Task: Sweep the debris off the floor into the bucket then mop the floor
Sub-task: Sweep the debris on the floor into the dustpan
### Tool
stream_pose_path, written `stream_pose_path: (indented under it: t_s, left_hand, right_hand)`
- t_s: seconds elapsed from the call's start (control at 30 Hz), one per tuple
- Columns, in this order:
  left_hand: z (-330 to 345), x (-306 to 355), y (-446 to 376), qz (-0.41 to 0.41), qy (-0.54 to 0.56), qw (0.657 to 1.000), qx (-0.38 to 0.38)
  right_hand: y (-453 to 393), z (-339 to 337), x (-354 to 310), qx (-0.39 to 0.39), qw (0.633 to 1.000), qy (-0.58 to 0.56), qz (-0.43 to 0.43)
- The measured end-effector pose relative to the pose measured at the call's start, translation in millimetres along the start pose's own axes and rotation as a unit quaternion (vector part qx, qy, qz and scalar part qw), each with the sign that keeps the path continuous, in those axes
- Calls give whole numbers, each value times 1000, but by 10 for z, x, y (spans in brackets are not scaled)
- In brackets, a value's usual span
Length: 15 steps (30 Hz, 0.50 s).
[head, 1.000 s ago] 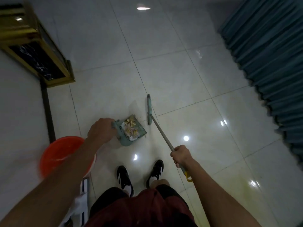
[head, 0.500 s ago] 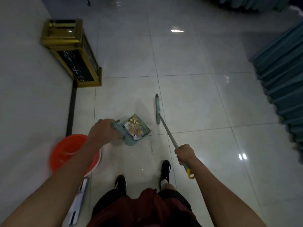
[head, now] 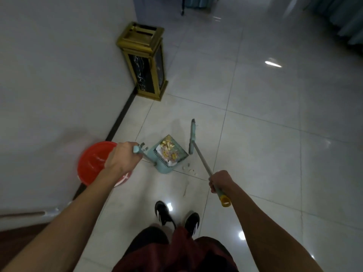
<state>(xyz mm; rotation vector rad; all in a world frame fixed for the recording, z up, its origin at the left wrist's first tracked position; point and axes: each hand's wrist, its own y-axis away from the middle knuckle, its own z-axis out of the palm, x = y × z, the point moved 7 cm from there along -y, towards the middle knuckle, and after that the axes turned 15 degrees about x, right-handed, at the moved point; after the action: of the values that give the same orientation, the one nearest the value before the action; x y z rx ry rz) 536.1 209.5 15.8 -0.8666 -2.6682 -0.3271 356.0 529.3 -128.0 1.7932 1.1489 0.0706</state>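
1. Left hand (head: 123, 156) grips one dustpan (head: 169, 154) full of debris (head: 168, 151), just right of one red bucket (head: 92, 161) by the wall.
2. Right hand (head: 219, 182) grips one broom (head: 193, 137).
3. Several scraps (head: 189, 168) lie on the floor (head: 265, 154) between them.

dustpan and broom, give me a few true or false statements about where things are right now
1. The left hand grips the dustpan handle. True.
2. The dustpan is empty. False: debris lies in it.
3. A few scraps lie on the floor beside the dustpan. True.
4. The red bucket stands by the curtains. False: it stands against the wall, under the left forearm.
5. The right hand is free. False: it grips the broom handle.
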Motion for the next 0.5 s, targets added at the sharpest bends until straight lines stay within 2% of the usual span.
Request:
stream_pose_path:
  t_s: [0.5]
  left_hand:
    - [-276,-351,-194,-142,54,986,66]
  right_hand:
    - [-343,332,-1403,-70,989,94,-86]
